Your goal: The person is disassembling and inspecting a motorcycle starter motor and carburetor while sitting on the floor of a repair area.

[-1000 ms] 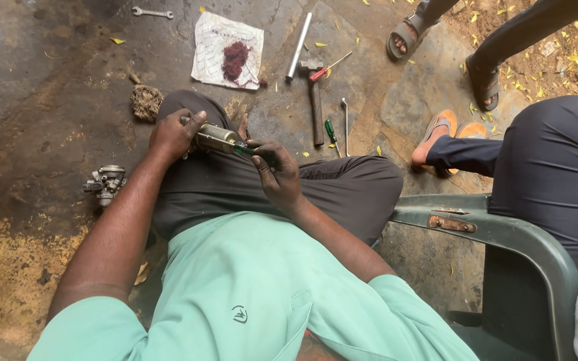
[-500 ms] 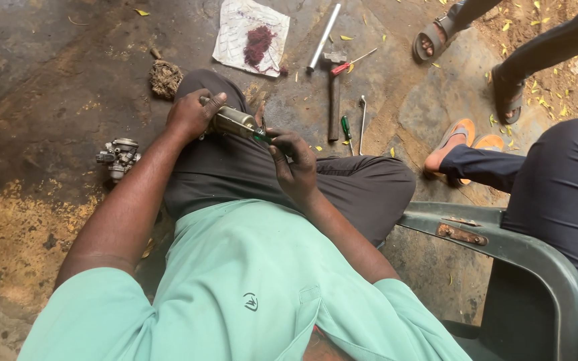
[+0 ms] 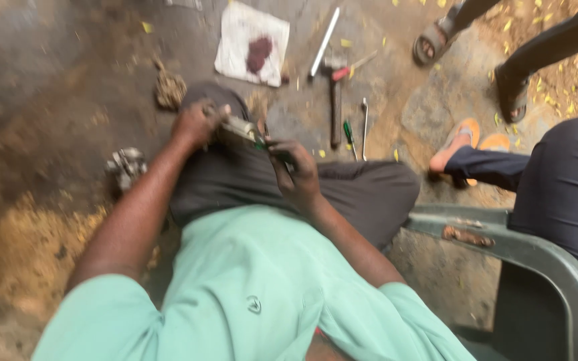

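My left hand (image 3: 197, 125) grips one end of a small cylindrical metal part (image 3: 240, 127) that rests on my raised knee. My right hand (image 3: 294, 171) is closed around a green-handled tool (image 3: 267, 146) whose tip meets the other end of that part. Both hands sit close together above my dark trousers (image 3: 342, 190). The frame is blurred, so fine detail of the part is lost.
On the ground lie a white stained cloth (image 3: 252, 44), a hammer (image 3: 336, 100), a metal rod (image 3: 324, 33), screwdrivers (image 3: 350, 137), a small metal assembly (image 3: 126, 167) and a brown clump (image 3: 170, 87). A green plastic chair (image 3: 523, 254) stands right. Other people's legs and sandalled feet (image 3: 466, 137) are at right.
The view has shifted, so everything sits lower and further right in the frame. Both hands keep the same hold on the part and the tool.
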